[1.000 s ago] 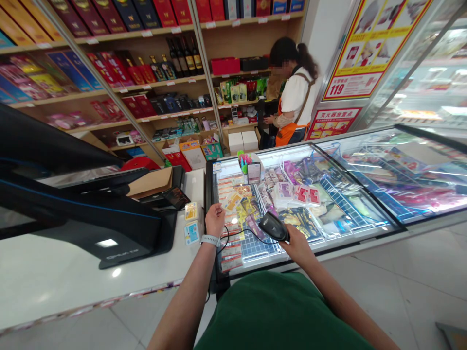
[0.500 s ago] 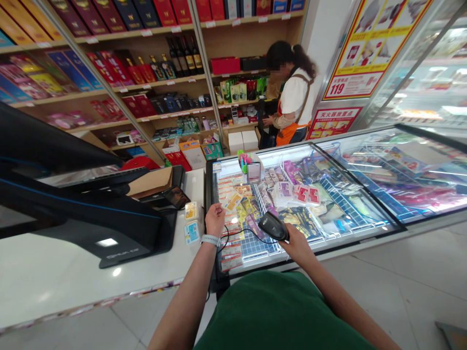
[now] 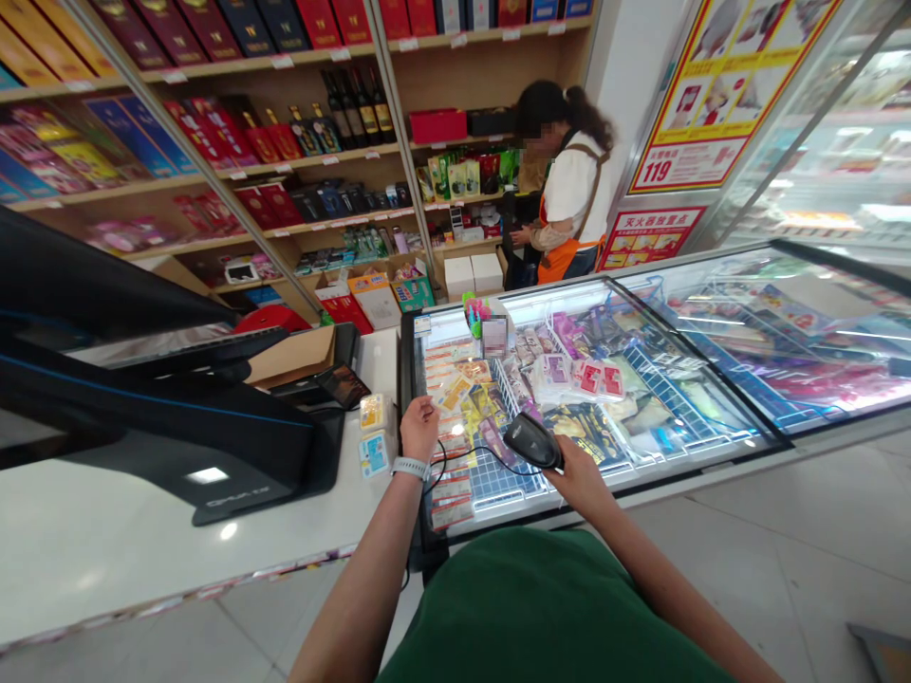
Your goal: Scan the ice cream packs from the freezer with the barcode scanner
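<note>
My right hand [image 3: 575, 471] is wrapped round a black corded scanner [image 3: 532, 441] above the glass top of the freezer. My left hand [image 3: 419, 429], a pale band on its wrist, is over the freezer's left edge with its fingers curled together; what they hold, if anything, is too small to name. Just left of it, two small stacks of packets, one yellow [image 3: 372, 414] and one blue [image 3: 374, 455], lie on the white counter. On the glass are white packs with purple labels [image 3: 555, 369] and red labels [image 3: 590, 378].
A black checkout terminal [image 3: 249, 455] stands on the white counter [image 3: 92, 550] at left. The long glass-topped freezer [image 3: 740, 446] stretches right. Beyond it a person in an orange apron [image 3: 573, 190] stands by stocked shelves [image 3: 313, 161]. The scanner's cord runs beside my left hand.
</note>
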A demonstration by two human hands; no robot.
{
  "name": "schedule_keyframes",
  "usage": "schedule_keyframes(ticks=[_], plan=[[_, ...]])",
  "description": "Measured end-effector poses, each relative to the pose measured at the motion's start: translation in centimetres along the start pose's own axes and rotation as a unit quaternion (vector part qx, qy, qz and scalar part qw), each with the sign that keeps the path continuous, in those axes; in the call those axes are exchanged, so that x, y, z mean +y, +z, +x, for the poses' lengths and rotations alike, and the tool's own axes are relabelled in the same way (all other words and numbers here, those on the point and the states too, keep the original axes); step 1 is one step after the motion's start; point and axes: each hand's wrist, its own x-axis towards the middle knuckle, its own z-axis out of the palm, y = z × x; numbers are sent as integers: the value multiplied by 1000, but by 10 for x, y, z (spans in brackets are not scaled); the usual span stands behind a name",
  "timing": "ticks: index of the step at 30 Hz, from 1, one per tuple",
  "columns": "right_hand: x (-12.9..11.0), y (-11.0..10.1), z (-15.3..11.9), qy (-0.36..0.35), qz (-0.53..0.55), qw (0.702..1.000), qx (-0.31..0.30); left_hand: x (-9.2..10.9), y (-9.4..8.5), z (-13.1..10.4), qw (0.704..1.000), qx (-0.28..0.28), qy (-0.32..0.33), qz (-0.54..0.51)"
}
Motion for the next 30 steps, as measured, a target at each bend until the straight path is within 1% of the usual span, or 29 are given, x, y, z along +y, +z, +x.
schedule_keyframes(ticks=[14, 22, 30], plan=[[6, 4, 0, 9, 0, 1000, -21, 4, 0, -1, 1000, 8, -6, -6], [8, 5, 0, 0, -20, 999, -32, 1, 1, 1, 1000, 0, 4, 3], [10, 7, 0, -6, -17, 1000, -25, 0, 1, 0, 1000, -1, -2, -2]])
